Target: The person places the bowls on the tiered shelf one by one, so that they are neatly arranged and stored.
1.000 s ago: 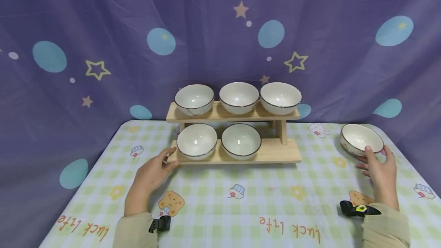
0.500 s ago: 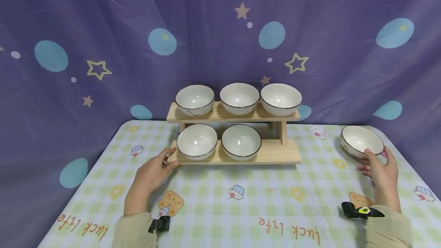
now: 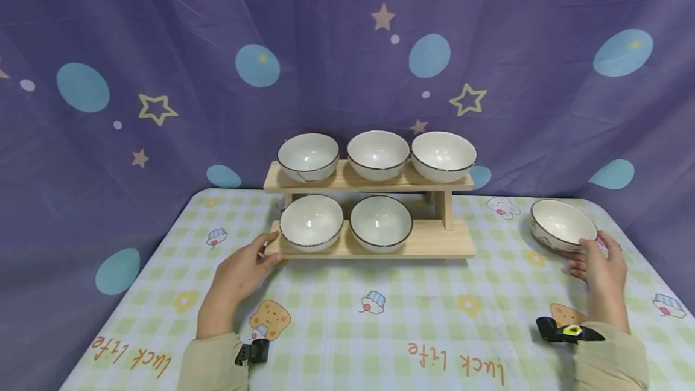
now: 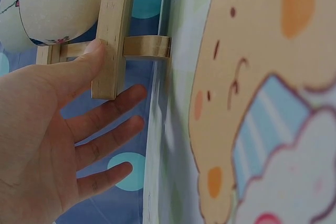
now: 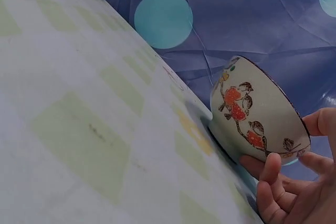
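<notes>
My right hand [image 3: 604,264] grips the near right side of a white bowl [image 3: 559,222] with a dark rim at the table's right. In the right wrist view, birds and red fruit decorate the outside of this bowl [image 5: 252,114]; whether its base touches the cloth is unclear. On the left, my left hand [image 3: 239,273] holds the left end of a two-tier wooden rack [image 3: 442,240], thumb on the lower board's front edge. The left wrist view shows the thumb against the board [image 4: 113,40] and other fingers [image 4: 105,148] extended past it.
Three white bowls [image 3: 378,155] line the upper tier. Two more, a left one [image 3: 311,222] and a greener one [image 3: 381,223], sit on the lower tier, with bare board at its right. A checked cloth [image 3: 336,330] covers the table; a purple curtain [image 3: 336,77] hangs behind.
The bowl in my right hand has shifted slightly to the left over the last half second. My left hand and the rack stay where they were.
</notes>
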### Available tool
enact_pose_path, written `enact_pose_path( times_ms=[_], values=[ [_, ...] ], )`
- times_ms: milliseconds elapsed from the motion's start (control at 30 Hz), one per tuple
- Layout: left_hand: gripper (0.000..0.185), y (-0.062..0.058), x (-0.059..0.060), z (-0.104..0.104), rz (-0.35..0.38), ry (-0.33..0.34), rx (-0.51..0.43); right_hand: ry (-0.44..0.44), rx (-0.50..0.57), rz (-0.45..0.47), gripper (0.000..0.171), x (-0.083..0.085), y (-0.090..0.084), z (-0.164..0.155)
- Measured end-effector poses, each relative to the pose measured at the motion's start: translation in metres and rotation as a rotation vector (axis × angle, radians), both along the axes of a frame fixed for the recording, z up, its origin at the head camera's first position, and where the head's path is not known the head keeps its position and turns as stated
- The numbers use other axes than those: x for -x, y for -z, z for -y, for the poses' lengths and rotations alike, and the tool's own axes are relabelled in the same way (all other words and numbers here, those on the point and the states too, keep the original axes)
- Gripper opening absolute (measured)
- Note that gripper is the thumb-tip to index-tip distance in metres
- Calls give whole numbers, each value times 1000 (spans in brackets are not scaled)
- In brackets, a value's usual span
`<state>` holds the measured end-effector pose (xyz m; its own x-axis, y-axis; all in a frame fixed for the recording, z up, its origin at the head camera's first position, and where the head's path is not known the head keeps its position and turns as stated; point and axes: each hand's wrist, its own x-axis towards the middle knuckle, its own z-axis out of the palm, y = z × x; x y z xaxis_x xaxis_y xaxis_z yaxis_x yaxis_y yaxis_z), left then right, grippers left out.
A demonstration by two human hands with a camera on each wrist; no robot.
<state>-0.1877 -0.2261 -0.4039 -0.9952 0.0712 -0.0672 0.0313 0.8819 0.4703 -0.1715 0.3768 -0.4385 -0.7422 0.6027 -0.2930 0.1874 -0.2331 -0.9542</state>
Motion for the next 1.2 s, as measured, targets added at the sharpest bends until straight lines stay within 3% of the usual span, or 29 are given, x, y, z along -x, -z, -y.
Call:
enact_pose_path(
  times_ms=[367,767,967,1200],
  values=[
    [59,0,0,1,-9,6,0,-125,-47,8,64,2,-5,8],
    [58,0,1,1,-11,5,0,-359,-130,-108,65,3,-3,-8],
    [59,1,1,2,-12,11,-5,-395,-195,-105,61,8,9,-28],
    [59,1,1,2,-10,12,-9,-390,-242,-116,58,2,-7,-16]
  ],
)
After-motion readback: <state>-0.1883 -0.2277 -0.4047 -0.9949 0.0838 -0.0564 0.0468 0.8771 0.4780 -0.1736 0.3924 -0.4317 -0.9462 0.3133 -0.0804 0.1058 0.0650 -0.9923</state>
